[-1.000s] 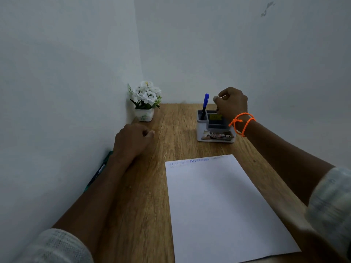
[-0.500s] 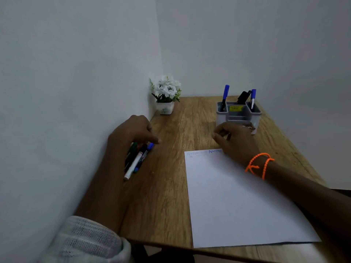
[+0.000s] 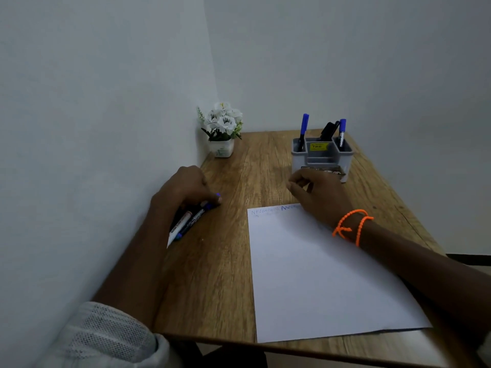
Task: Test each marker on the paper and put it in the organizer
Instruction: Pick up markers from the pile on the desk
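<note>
Left grip (image 3: 186,189) on markers (image 3: 186,221); organizer (image 3: 322,158) label unreadable.

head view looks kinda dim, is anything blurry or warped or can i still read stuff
Head view: dim, flat light, no glare. Wide-angle bending shows at the desk edges. The scribbles atop the paper are faint, the organizer label too small to read, and the markers under the left hand are soft.

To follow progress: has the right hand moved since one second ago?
Yes. The right hand came back from above the organizer toward the paper.
</note>
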